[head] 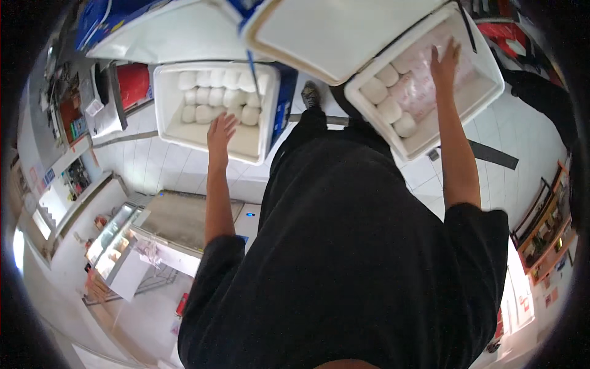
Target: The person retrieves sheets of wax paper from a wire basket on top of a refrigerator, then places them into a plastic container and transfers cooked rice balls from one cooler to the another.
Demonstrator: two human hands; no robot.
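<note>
My left hand (222, 130), fingers apart, hovers over the near part of a blue-and-white insulated box (161, 108). Inside that box, several round white balls (216, 96), perhaps dough, stand in rows toward its far side. On the right, my right hand (446, 64) is spread over pinkish printed plastic film (417, 76) in a second white-lined box (417, 150); whether it touches the film I cannot tell. More white balls (389, 110) lie along the left side of that box, beside the film. Neither hand appears to hold anything.
Both boxes have raised white lids (322, 41) at their far side. A shoe (311, 94) shows on the tiled floor between them. Dark strips (493, 154) lie on the floor. A freezer or counter (184, 217) stands at lower left, shelving (546, 221) at far right.
</note>
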